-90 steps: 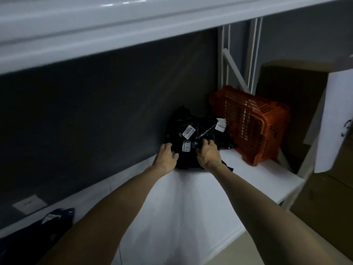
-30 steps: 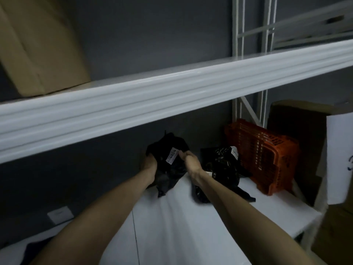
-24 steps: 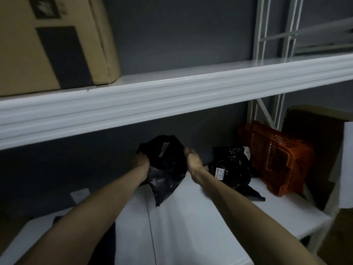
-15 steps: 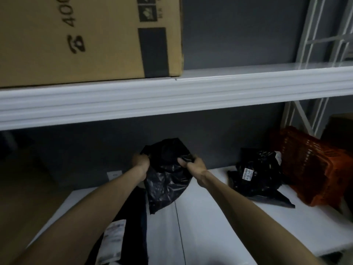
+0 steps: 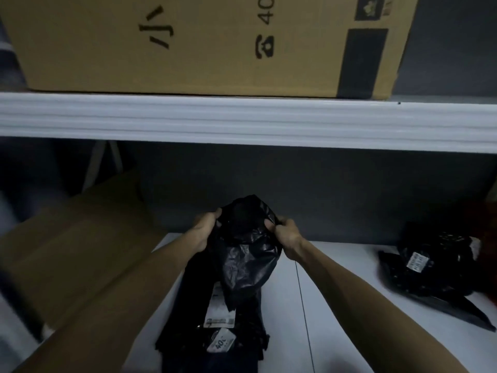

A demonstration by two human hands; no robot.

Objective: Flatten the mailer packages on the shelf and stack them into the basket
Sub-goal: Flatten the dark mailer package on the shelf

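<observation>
Mid-task: left hand (image 5: 205,230) and right hand (image 5: 286,238) both grip a crumpled black mailer (image 5: 247,254) over flattened mailers (image 5: 215,332) on the shelf (image 5: 349,267); crumpled pile (image 5: 430,270) at right still to flatten.

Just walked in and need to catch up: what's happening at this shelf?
A person grips a crumpled black mailer with the left hand and right hand, holding it up over the white shelf. Under it lie flat mailers with labels. A heap of more mailers sits to the right, untouched.
</observation>
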